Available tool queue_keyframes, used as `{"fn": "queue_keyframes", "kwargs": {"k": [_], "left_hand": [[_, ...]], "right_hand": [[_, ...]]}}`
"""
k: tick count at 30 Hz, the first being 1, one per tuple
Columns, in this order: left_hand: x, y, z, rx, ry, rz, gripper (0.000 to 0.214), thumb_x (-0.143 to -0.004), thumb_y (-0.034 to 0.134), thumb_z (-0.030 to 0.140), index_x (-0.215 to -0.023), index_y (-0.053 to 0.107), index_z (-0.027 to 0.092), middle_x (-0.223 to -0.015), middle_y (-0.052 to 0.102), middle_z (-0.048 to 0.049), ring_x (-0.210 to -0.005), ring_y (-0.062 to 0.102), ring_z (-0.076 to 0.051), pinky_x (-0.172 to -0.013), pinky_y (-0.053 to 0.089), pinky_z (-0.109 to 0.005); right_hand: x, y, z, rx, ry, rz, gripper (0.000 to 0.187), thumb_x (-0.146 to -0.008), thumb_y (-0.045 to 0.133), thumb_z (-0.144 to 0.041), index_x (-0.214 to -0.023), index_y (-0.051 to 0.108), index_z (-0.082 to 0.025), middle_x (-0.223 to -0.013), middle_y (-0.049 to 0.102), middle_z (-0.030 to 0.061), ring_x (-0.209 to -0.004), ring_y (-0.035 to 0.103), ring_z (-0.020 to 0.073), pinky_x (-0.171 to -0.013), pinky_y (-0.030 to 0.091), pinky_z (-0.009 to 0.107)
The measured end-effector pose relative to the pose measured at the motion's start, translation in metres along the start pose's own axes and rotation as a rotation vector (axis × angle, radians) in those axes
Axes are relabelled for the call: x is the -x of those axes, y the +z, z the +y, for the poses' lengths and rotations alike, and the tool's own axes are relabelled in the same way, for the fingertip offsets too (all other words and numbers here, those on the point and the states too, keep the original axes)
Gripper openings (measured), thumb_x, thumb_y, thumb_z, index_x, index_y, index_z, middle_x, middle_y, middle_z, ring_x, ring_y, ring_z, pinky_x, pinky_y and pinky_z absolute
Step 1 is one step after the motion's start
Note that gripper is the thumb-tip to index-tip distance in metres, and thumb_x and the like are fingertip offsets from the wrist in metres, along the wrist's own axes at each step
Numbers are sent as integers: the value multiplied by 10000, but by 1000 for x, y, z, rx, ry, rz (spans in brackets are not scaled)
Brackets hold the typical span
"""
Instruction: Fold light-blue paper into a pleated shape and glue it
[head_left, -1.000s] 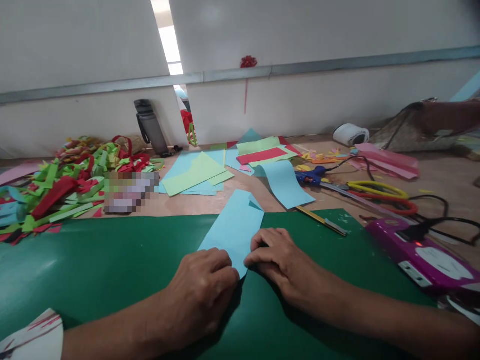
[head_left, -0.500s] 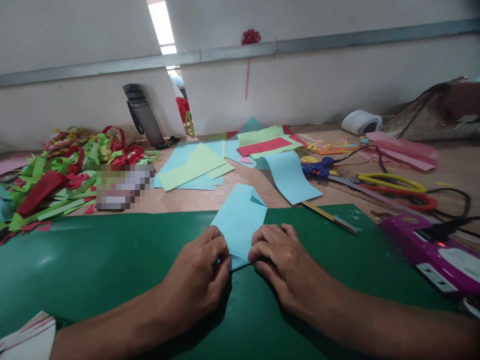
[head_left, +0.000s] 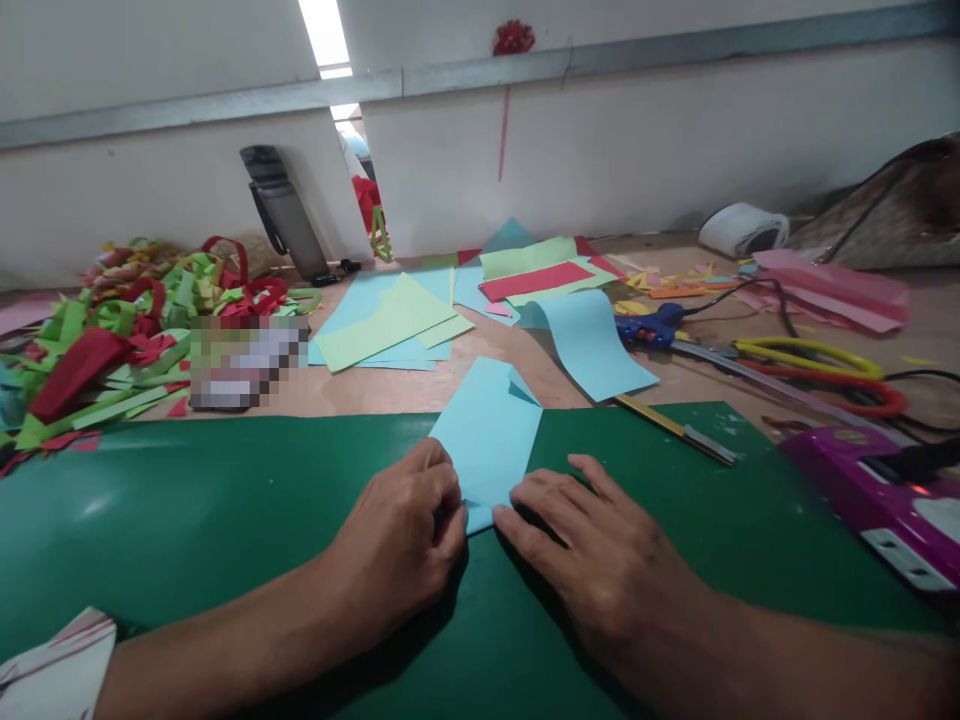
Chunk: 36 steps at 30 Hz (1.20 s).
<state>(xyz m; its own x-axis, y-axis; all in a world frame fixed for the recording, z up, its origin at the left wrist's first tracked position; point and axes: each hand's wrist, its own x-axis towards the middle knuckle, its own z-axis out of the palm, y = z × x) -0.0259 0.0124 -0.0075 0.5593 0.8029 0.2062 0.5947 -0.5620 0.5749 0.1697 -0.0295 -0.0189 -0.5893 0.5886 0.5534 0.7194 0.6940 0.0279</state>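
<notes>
A light blue paper piece (head_left: 487, 430) lies on the green mat (head_left: 225, 500), its near edge folded up in a narrow strip and its far right corner folded over. My left hand (head_left: 409, 520) is closed on the near left corner, pinching the paper between thumb and curled fingers. At the near right corner, my right hand (head_left: 592, 545) rests with its thumb pressing on the folded strip. The fingers of that hand are stretched out and loosely spread over the paper's right edge and the mat.
Beyond the mat lie green paper sheets (head_left: 390, 325) and a curved blue sheet (head_left: 596, 345). A cutter knife (head_left: 675, 430), blue glue gun (head_left: 652, 325), scissors (head_left: 810, 358) and purple power strip (head_left: 862, 500) are on the right. Paper scraps (head_left: 135, 350) and a bottle (head_left: 285, 215) stand left.
My right hand's fingers have uncurled from a pinch, and its thumb has moved onto the folded strip. The near fold lies flatter. My left hand keeps its pinch. The view has shifted slightly.
</notes>
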Motion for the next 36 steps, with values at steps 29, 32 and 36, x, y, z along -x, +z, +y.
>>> {"fn": "queue_keyframes", "kwargs": {"k": [29, 32, 36], "left_hand": [[-3, -3, 1, 6, -71, -26, 214, -778, 477, 85, -616, 375, 182, -739, 485, -15, -646, 461, -133, -584, 331, -263], [-2, -3, 1, -10, -101, -46, 213, -776, 475, 97, -612, 372, 185, -737, 484, -14, -648, 462, -140, -592, 333, -270], [0, -2, 0, -79, -127, -22, 160, -757, 512, 112, -674, 400, 191, -718, 469, 5, -625, 433, -140, -569, 312, -263]], "right_hand": [[-4, -5, 1, -164, -4, -162, 276, -867, 394, -45, -927, 652, -123, -737, 548, 74, -665, 405, 198, -651, 319, 348], [-4, -5, 2, -160, -6, -174, 250, -855, 422, -47, -919, 648, -134, -746, 554, 71, -675, 414, 197, -663, 312, 346], [-3, -5, 2, -148, 8, -200, 227, -845, 443, -58, -899, 640, -157, -757, 557, 64, -682, 421, 191, -672, 306, 341]]}}
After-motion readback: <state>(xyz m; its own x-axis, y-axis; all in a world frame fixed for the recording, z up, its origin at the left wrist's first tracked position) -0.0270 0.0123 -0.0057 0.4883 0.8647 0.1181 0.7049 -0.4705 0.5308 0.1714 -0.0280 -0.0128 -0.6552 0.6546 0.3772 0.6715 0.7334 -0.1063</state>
